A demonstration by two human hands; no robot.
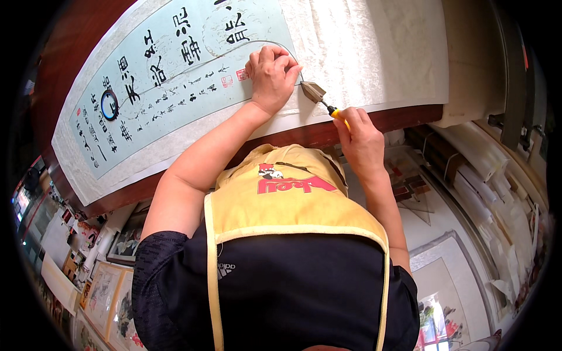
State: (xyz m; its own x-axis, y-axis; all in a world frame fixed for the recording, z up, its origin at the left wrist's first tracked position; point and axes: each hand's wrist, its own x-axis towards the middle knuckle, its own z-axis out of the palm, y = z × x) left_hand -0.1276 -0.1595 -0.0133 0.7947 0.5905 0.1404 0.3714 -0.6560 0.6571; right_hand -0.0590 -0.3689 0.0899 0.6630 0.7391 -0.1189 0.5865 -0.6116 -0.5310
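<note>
Left hand (pixel 271 75) is curled into a loose fist, knuckles up, pressing down on the scroll (pixel 175 76) right at the lower corner of its pale blue panel, beside a small red seal mark. Right hand (pixel 360 137) is closed around the yellow handle of a small iron (pixel 316 93); the metal, wedge-shaped head sits flat on the white border paper, just beside the left hand's fingers and touching the sheet. A thin cord (pixel 257 44) arcs over the paper above the fist.

The scroll lies flat along the dark wooden bench (pixel 374 117), blue panel with black brushed characters in the middle, white patterned border all round. Its near edge runs close to the bench's front edge, with a narrow strip of bare wood showing below the iron. To the right of the iron the white paper stretches on, open and uncluttered. A dark ring (pixel 109 105) rests on the blue panel, far off to the left.

Below the bench edge, rolled papers (pixel 486 175) are stacked on the right; framed pictures (pixel 117 281) lean at lower left. A yellow apron (pixel 293 199) fills the foreground.
</note>
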